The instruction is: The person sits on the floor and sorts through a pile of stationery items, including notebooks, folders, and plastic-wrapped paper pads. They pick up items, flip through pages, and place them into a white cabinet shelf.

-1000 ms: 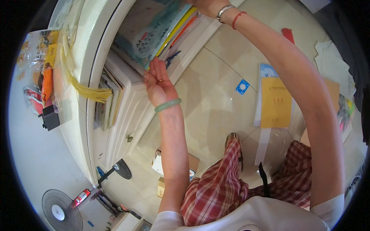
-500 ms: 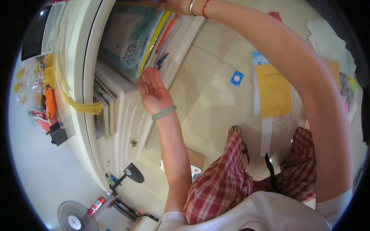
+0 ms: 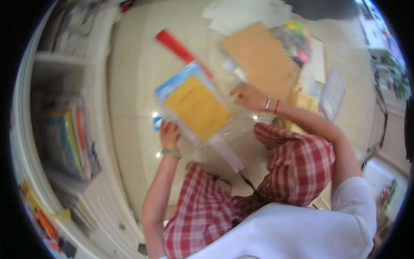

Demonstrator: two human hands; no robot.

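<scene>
My left hand [image 3: 170, 136], a green bangle on its wrist, hovers beside a small blue card [image 3: 157, 124] on the floor. Its fingers are apart and seem to hold nothing, though motion blurs them. A yellow envelope [image 3: 197, 108] lies on a blue-and-white sheet or folder [image 3: 165, 88] between my two hands. My right hand [image 3: 250, 97], wearing a silver bangle and a red cord, reaches out just right of the envelope, fingers spread and nothing in them. Close to its fingertips is the lower edge of a brown cardboard sheet or large envelope [image 3: 258, 56].
On the left stands a white cabinet [image 3: 97, 185] with upright folders [image 3: 69, 138] on a shelf. A red strip [image 3: 174, 45] lies beyond the envelope. White papers [image 3: 246, 15], a colourful bag [image 3: 295, 41] and a clear plastic case [image 3: 333, 95] sit farther right.
My view has swung right, from the cabinet to the floor. Both hands have left the shelf folders and come over the floor; the right hand has lowered beside the yellow envelope.
</scene>
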